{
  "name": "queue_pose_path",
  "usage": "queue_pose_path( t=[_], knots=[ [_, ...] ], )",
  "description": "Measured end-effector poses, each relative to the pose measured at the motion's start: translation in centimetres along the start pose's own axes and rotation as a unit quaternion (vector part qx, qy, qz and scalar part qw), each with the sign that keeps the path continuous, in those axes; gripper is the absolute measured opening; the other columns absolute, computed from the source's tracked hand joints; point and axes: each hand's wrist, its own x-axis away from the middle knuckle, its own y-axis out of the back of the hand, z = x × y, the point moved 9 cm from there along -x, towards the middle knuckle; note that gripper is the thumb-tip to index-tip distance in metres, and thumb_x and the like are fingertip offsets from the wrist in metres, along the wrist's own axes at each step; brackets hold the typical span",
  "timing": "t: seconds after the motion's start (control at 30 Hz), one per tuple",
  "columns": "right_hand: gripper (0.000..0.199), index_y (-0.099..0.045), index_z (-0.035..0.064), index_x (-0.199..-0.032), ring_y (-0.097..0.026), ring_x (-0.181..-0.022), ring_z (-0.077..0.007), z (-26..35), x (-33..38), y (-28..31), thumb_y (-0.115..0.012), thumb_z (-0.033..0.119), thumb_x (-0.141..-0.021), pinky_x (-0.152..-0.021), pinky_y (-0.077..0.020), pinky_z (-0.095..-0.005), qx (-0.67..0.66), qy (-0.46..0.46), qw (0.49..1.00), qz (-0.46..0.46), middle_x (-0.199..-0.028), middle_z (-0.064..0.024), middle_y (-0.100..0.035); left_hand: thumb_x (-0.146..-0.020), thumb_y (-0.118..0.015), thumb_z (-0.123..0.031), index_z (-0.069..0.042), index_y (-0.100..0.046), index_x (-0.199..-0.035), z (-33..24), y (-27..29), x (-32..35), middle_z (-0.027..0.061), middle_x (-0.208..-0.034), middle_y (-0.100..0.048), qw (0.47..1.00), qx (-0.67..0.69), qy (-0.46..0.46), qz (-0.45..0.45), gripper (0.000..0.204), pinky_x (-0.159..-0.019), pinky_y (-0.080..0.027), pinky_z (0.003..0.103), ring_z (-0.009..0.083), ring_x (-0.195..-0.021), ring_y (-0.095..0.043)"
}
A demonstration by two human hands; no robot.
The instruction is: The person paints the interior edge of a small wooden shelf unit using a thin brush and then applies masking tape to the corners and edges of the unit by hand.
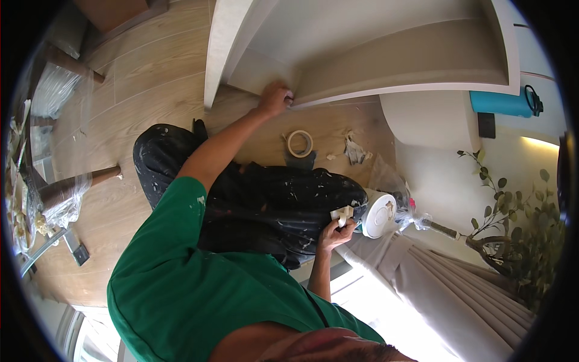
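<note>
My left hand [276, 99] reaches up to the lower front edge of a pale open cabinet [386, 90], at the corner of its bottom opening. The fingers are curled closed there. A small dark spot shows at the fingertips, and I cannot make out what it is. Beside my right knee, my right hand [335, 236] pinches a cream-white folded piece [342, 215], which looks like paper or cloth. Close to that hand stands a white lidded bucket [380, 215].
A roll of masking tape [299, 143] and a crumpled scrap [354, 149] lie on the wood floor [157, 78]. Plastic-wrapped furniture legs [78, 184] stand at left. To the right are a curtain [434, 283], a leafy plant [525, 241] and a blue bottle [500, 103].
</note>
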Motion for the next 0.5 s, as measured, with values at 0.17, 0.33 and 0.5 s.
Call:
queue_pose_path(
  t=[0.17, 0.33, 0.5],
  knots=[
    [0.010, -0.049, 0.0023, -0.079, -0.037, -0.059, -0.0182, -0.39, 0.27, 0.01, -0.057, 0.001, -0.086, -0.053, -0.0315, -0.0357, 0.010, 0.009, 1.000, -0.005, -0.070, -0.0064, -0.042, -0.077, -0.078, -0.018, -0.014, -0.079, -0.083, -0.04, -0.20, 0.05, 0.0098, -0.095, -0.067, 0.999, -0.022, -0.009, 0.023, 0.007, -0.093, -0.048, 0.045, 0.0308, -0.104, -0.061],
    [0.010, -0.048, 0.0017, -0.078, -0.038, -0.058, -0.0202, 0.22, 0.03, -0.02, -0.056, 0.000, -0.085, -0.053, -0.0314, -0.0370, 0.012, 0.029, 0.999, -0.014, -0.069, -0.0070, -0.042, -0.076, -0.077, -0.017, -0.015, -0.079, -0.081, -0.23, -0.24, 0.04, 0.0100, -0.091, -0.067, 0.999, -0.020, -0.014, 0.034, 0.005, -0.092, -0.048, 0.045, 0.0305, -0.103, -0.061],
    [0.011, -0.047, 0.0014, -0.078, -0.038, -0.058, -0.0209, 0.27, -0.01, 0.04, -0.056, -0.001, -0.085, -0.053, -0.0317, -0.0375, 0.004, 0.031, 0.999, -0.016, -0.069, -0.0075, -0.041, -0.076, -0.077, -0.016, -0.014, -0.078, -0.081, -0.23, -0.38, -0.07, 0.0107, -0.093, -0.067, 0.999, -0.029, -0.023, 0.039, 0.005, -0.091, -0.048, 0.045, 0.0310, -0.102, -0.061]
  ],
)
